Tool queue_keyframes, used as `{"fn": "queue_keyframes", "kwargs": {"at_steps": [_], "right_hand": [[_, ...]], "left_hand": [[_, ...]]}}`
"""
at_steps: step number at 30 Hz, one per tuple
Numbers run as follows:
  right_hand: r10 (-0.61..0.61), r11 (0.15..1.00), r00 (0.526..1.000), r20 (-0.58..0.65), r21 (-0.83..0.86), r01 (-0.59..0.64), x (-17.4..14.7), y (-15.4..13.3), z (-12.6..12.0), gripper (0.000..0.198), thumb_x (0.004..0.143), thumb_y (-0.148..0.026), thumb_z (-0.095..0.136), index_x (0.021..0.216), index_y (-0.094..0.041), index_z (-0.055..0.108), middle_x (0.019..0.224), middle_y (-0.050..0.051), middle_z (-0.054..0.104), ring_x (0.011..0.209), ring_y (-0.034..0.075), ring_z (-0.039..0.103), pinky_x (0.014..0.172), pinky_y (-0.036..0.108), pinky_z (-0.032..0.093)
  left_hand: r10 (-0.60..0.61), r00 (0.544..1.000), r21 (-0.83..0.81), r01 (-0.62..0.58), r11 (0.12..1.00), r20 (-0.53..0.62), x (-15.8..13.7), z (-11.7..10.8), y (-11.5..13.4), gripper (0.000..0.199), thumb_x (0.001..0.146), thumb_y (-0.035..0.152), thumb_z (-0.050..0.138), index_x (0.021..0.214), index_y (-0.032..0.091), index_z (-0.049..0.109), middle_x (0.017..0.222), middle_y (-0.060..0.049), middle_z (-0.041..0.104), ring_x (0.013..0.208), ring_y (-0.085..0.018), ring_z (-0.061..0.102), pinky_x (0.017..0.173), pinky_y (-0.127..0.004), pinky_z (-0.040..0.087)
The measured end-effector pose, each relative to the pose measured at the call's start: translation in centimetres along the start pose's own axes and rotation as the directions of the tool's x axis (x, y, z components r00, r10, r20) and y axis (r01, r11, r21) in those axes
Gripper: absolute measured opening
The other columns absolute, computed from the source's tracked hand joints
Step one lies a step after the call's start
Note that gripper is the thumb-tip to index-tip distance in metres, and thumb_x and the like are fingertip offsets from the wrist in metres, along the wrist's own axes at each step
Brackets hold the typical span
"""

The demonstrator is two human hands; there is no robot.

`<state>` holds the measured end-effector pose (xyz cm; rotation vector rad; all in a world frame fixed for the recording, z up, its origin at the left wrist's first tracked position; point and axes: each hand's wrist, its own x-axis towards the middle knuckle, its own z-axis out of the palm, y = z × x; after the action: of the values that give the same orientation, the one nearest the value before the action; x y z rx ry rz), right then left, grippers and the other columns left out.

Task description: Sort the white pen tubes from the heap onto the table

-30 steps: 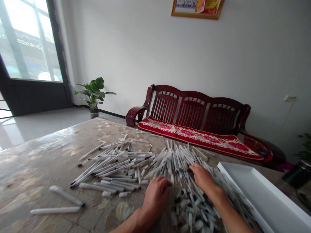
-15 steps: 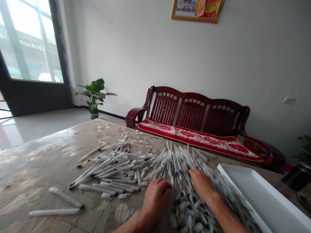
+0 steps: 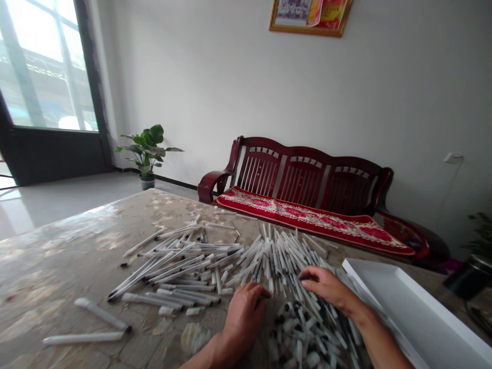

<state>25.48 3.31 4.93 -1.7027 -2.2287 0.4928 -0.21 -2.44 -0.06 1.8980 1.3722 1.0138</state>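
Many white pens with dark tips or ends lie in a loose pile [image 3: 280, 251] on the table [image 3: 77, 266]. My left hand [image 3: 248, 310] rests at the near side of the pile, fingers loosely bent and apart, with nothing visible in it. My right hand [image 3: 326, 287] hovers over the right part of the pile, thumb and fingers apart and curved, with nothing seen between them. Between my forearms lies a heap of short white and black caps [image 3: 294, 328]. To the left, another group of pens [image 3: 184, 266] is spread out.
A shallow white box [image 3: 415, 307] stands right of my right arm. Two pens [image 3: 84, 337] lie apart at the near left. Beyond the table are a red wooden bench [image 3: 300, 179] and a potted plant [image 3: 148, 154]. A black pot [image 3: 469, 277] stands at the far right.
My right hand has lifted slightly and shifted right, its thumb and fingers parting over the pens. The left hand stays almost in place.
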Motion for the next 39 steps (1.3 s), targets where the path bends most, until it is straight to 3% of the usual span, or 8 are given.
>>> {"fn": "queue_keyframes", "kwargs": {"at_steps": [5,14,19,27,30,33,37,39], "right_hand": [[0.052,0.971,0.979,-0.197,-0.221,-0.096,3.4,-1.1,0.9,0.033,0.085,-0.016,0.045,0.105,-0.019,0.071,0.11,0.009,0.068,0.105,0.021,0.062,0.091,0.029,0.044],[0.104,0.863,0.986,-0.128,-0.481,-0.154,6.6,-2.5,2.6,0.038,0.083,-0.005,0.042,0.099,-0.022,0.072,0.109,0.012,0.066,0.1,0.024,0.063,0.082,0.033,0.045],[0.107,0.854,0.987,-0.124,-0.497,-0.155,6.5,-2.4,2.8,0.035,0.083,-0.006,0.044,0.102,-0.021,0.069,0.111,0.011,0.066,0.099,0.023,0.064,0.081,0.032,0.046],[0.115,0.922,0.975,-0.189,-0.346,-0.175,5.3,-1.7,1.1,0.025,0.082,-0.016,0.054,0.105,-0.019,0.064,0.113,0.013,0.065,0.1,0.024,0.064,0.083,0.033,0.045],[0.116,0.961,0.983,-0.144,-0.234,-0.148,4.0,-1.1,-0.3,0.026,0.078,-0.019,0.057,0.102,-0.018,0.067,0.097,0.008,0.07,0.09,0.021,0.066,0.078,0.029,0.047],[0.065,0.994,0.998,-0.017,-0.092,-0.066,2.3,-1.0,-1.1,0.031,0.073,-0.021,0.059,0.103,-0.018,0.068,0.083,0.001,0.071,0.075,0.016,0.066,0.068,0.024,0.049],[-0.099,0.968,0.995,-0.018,0.229,0.101,0.6,-2.6,0.2,0.038,0.073,-0.014,0.046,0.102,-0.017,0.071,0.099,0.005,0.072,0.096,0.018,0.066,0.089,0.029,0.048],[-0.174,0.961,0.984,-0.037,0.213,0.178,-0.1,-4.1,1.7,0.039,0.073,-0.011,0.043,0.096,-0.019,0.073,0.101,0.005,0.07,0.1,0.018,0.064,0.095,0.031,0.046]], "left_hand": [[-0.002,1.0,-0.002,0.002,1.0,-0.01,0.1,0.1,-0.1,0.029,0.075,0.009,0.049,0.086,0.024,0.073,0.091,-0.003,0.072,0.093,-0.02,0.063,0.087,-0.031,0.044],[-0.001,1.0,0.034,0.001,0.999,0.007,0.1,0.0,0.1,0.032,0.077,0.01,0.048,0.089,0.024,0.073,0.095,-0.003,0.072,0.096,-0.021,0.063,0.09,-0.033,0.046],[0.008,0.999,0.156,-0.014,0.988,0.041,-0.1,0.5,0.2,0.039,0.084,0.016,0.046,0.118,0.022,0.066,0.123,-0.008,0.067,0.113,-0.025,0.059,0.102,-0.04,0.042],[0.13,0.981,0.246,-0.162,0.956,0.143,-0.4,1.4,-0.3,0.043,0.088,0.024,0.053,0.13,0.025,0.058,0.137,-0.005,0.059,0.131,-0.029,0.046,0.111,-0.047,0.032],[0.167,0.972,0.219,-0.202,0.955,0.165,-0.4,1.4,-0.3,0.039,0.09,0.025,0.051,0.129,0.027,0.058,0.138,-0.003,0.058,0.132,-0.027,0.045,0.112,-0.046,0.031],[0.211,0.958,0.204,-0.249,0.947,0.194,-0.5,1.4,-0.1,0.036,0.09,0.025,0.052,0.125,0.027,0.06,0.138,-0.004,0.058,0.132,-0.026,0.045,0.112,-0.044,0.031],[0.268,0.933,0.124,-0.303,0.945,0.242,-0.6,1.0,0.5,0.033,0.089,0.021,0.053,0.12,0.027,0.063,0.125,-0.004,0.065,0.12,-0.022,0.055,0.107,-0.036,0.037],[0.298,0.92,0.067,-0.324,0.944,0.253,-0.6,0.8,0.7,0.033,0.088,0.019,0.051,0.117,0.026,0.065,0.116,-0.004,0.069,0.114,-0.02,0.059,0.105,-0.033,0.039]]}}
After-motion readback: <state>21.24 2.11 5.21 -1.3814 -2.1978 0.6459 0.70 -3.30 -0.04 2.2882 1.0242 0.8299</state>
